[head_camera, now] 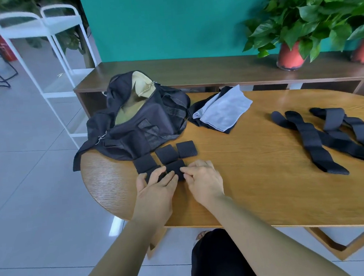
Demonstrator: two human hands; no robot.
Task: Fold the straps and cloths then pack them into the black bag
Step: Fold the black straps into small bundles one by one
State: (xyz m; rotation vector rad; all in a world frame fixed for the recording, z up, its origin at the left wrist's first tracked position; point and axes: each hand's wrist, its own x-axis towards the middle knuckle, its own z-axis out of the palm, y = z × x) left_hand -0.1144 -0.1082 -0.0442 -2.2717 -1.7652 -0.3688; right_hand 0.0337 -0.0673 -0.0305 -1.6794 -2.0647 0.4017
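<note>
Five small black squares of folded strap lay near the rounded end of the wooden table (pixel 257 175). Both hands pressed on the nearest folded strap (pixel 175 168), a thick, matte, woven pad. The left hand (pixel 157 188) lay flat with its fingers spread apart over the pad's left part; the right hand (pixel 202 180) had its fingers curled together, tips pinching the pad's right edge. Just beyond the fingertips sat three more folded squares (pixel 167 153) in a row, one showing a dotted texture. Further past them, touching that row, slumped the black bag (pixel 144 123), soft fabric, unzipped, with a tan lining showing in its mouth. Beyond the right fingers and beside the bag lay a light grey cloth (pixel 222 110), folded into a soft rectangle atop a black cloth (pixel 198 110). Well off to the right of the right hand, long unfolded straps (pixel 313 139) crossed each other in wavy bands.
</note>
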